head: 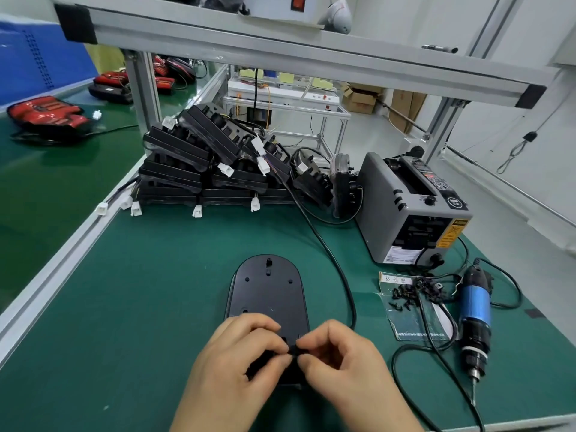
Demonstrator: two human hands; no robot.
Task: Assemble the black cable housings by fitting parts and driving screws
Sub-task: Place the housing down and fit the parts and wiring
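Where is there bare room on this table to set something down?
Bare mat lies left of the black housing, out to the metal edge, and between it and the pile. Crowded right: screws, screwdriver, cables, grey machine.

Near-edge housing [266, 294] — smooth black plastic, faint sheen. Green worktop [149, 291] matt, rubbery-looking. Left-edge rail [46, 275] of pale brushed metal. Right-edge screwdriver [476, 304] — glossy blue barrel, steel bit. Beside it, bag [408, 322] of clear shiny film.
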